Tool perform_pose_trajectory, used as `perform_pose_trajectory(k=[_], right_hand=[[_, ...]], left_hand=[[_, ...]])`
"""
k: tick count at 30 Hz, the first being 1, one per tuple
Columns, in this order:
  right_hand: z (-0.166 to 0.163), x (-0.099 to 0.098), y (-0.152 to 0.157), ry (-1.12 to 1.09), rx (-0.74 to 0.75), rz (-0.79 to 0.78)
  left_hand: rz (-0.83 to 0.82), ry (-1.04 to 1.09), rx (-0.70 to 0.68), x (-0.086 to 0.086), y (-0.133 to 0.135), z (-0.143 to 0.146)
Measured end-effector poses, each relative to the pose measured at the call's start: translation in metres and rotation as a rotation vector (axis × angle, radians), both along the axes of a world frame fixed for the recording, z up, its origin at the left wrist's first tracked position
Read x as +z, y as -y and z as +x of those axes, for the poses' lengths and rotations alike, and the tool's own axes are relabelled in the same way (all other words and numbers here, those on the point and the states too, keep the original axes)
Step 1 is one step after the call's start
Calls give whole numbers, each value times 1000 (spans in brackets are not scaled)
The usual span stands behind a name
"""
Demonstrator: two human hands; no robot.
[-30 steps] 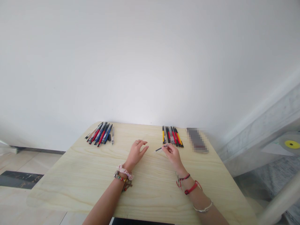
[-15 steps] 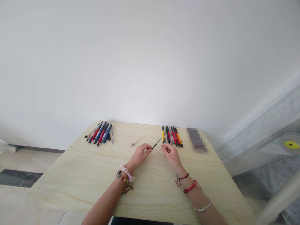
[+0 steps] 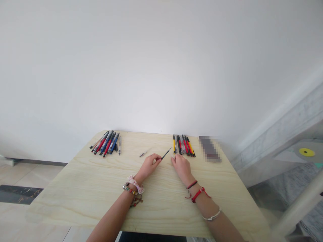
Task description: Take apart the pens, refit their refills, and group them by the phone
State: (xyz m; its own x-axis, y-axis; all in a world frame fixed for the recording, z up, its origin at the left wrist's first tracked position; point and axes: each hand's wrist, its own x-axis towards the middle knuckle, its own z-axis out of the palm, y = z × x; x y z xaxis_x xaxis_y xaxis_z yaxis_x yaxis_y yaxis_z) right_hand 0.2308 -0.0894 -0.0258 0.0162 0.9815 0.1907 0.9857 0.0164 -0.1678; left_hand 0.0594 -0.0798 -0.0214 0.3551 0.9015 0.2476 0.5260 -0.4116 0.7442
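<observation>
Between its thumb and fingers, my left hand (image 3: 148,164) grips a black pen refill (image 3: 166,153), whose thin tip points up and to the right. My right hand (image 3: 182,165) is just to the right of that tip, apart from it. Its fingers are curled and closed, and whatever they may hold is too small or hidden to name. On the table beyond my left hand lies a small clear pen part (image 3: 143,154) with a dark end.
A pile of pens (image 3: 104,144) lies at the table's back left, with a clear pen (image 3: 119,146) beside it. A row of yellow, red and black pens (image 3: 183,145) is at the back right. A blurred-out flat object (image 3: 210,149) lies farther right. The white wall (image 3: 161,67) borders the table.
My right hand has turned knuckles-up, its fingers curling down toward the table. The left hand still holds the refill in nearly the same pose. The whole view has shifted slightly.
</observation>
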Motion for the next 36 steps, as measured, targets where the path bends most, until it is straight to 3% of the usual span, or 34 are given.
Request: perform_pose_trajectory(k=[7, 10, 13, 16, 19, 28, 33, 36], right_hand=[[5, 1, 1, -146, 5, 70], [8, 2, 3, -431, 116, 139], [7, 4, 4, -838, 198, 86], [4, 7, 3, -1189, 141, 23], [2, 8, 3, -1369, 82, 30], [7, 12, 2, -1450, 43, 57], [20, 12, -4, -1465, -35, 194], [25, 12, -5, -1407, -19, 199]], left_hand=[[-11, -18, 8, -4, -1, 0], [-17, -25, 7, -5, -2, 0], [-12, -35, -3, -4, -1, 0], [-1, -46, -39, -2, 0, 0], [11, -58, -81, -1, 1, 1], [12, -106, -174, 4, 4, 0], [19, -98, -66, 1, 0, -3], [11, -95, 13, -1, -3, -6]])
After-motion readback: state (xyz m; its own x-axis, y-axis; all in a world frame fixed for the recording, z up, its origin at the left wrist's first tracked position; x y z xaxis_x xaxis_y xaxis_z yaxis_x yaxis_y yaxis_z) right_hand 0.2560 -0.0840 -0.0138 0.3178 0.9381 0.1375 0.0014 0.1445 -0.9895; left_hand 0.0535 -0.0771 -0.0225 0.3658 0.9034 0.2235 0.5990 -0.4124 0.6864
